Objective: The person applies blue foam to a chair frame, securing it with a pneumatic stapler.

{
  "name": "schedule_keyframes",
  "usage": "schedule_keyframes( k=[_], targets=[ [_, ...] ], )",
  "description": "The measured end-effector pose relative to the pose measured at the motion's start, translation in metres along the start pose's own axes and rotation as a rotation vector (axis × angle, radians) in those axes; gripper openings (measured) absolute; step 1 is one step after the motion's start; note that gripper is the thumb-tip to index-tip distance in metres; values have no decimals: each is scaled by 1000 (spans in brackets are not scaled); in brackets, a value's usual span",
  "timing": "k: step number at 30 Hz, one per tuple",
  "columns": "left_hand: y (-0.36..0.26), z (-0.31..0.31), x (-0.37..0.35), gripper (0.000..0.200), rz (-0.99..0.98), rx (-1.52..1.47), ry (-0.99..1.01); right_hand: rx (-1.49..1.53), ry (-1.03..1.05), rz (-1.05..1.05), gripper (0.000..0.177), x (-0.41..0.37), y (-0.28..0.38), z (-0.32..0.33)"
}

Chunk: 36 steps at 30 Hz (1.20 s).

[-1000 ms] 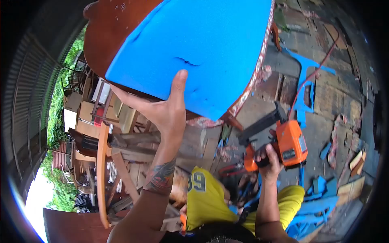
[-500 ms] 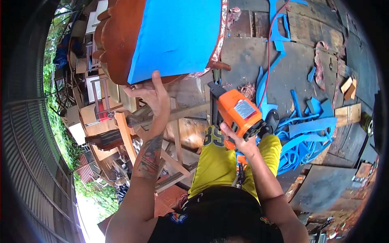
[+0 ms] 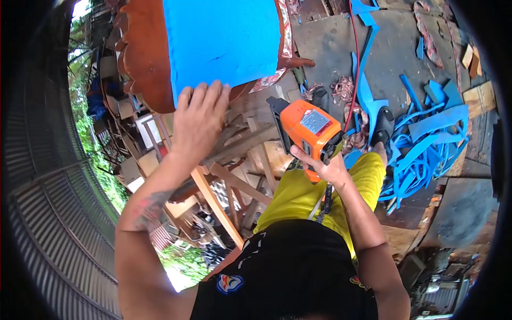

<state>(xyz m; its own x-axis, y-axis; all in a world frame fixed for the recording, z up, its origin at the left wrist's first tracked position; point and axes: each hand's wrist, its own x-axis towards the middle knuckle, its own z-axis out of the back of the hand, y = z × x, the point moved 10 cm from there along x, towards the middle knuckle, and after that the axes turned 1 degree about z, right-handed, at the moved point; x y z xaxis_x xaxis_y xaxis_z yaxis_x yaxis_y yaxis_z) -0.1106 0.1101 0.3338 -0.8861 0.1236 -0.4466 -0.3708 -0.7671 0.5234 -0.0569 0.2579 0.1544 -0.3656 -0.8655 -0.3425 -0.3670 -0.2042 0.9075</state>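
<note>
A blue foam sheet [image 3: 221, 45] covers the middle of a brown carved wooden furniture piece [image 3: 144, 53] at the top of the head view. My left hand [image 3: 200, 117] lies over the sheet's lower left edge, back of the hand up, fingers extended and holding nothing that shows. Below and right of the furniture, my right hand [image 3: 328, 168] is wrapped round the handle of an orange and black power tool [image 3: 309, 125]. The tool's black nose points up and left, apart from the foam. Patterned fabric [image 3: 286, 32] shows along the sheet's right side.
Blue foam offcuts [image 3: 426, 144] lie heaped on the board floor at right, beside my foot. A red hose [image 3: 356, 64] runs down near the tool. Wooden frame pieces [image 3: 216, 205] stand below the furniture. Corrugated metal [image 3: 58, 213] fills the left side.
My left hand has turned from thumb-up at the foam's lower edge to back-up over its corner. The view has shifted, with the furniture slightly higher and further left.
</note>
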Motion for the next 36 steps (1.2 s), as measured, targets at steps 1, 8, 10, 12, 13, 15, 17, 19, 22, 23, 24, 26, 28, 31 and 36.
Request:
schedule_keyframes(
  k=[1, 8, 10, 12, 13, 15, 17, 19, 22, 23, 24, 26, 28, 31, 36],
  targets=[
    [-1, -3, 5, 37, -94, 144, -2, 21, -16, 1, 46, 3, -2, -5],
    [5, -14, 16, 46, -127, 234, 108, 138, -262, 313, 40, 5, 11, -5],
    [8, -19, 16, 48, -128, 294, 122, 367, -234, 263, 36, 10, 6, -7],
    [9, -19, 13, 47, -123, 403, 117, 595, -194, 216, 34, 15, 4, -12],
    [9, -18, 14, 47, -136, 409, 119, 420, -286, 299, 34, 13, 13, -3],
    [9, -13, 18, 45, -146, 384, 121, 246, -375, 378, 34, 10, 23, 3],
    [10, -11, 18, 44, -155, 358, 116, 167, -369, 382, 35, 11, 25, 0],
    [13, -10, 17, 44, -164, 329, 110, 146, -383, 372, 36, 11, 27, -1],
    [16, -9, 9, 43, -226, 280, 60, 146, -391, 381, 37, 17, 24, -6],
    [16, -11, 9, 43, -228, 282, 63, 167, -380, 403, 37, 19, 25, -9],
    [16, -12, 9, 43, -225, 303, 73, 170, -379, 402, 37, 21, 26, -11],
    [15, -12, 11, 43, -224, 325, 81, 324, -233, 251, 37, 35, 15, -26],
    [13, -9, 12, 41, -217, 355, 60, 336, -231, 267, 37, 38, 19, -30],
    [17, -16, 12, 39, -187, 388, 70, 343, -245, 304, 38, 39, 24, -33],
    [19, -19, 12, 38, -156, 383, 108, 316, -259, 359, 38, 43, 29, -35]
  ],
)
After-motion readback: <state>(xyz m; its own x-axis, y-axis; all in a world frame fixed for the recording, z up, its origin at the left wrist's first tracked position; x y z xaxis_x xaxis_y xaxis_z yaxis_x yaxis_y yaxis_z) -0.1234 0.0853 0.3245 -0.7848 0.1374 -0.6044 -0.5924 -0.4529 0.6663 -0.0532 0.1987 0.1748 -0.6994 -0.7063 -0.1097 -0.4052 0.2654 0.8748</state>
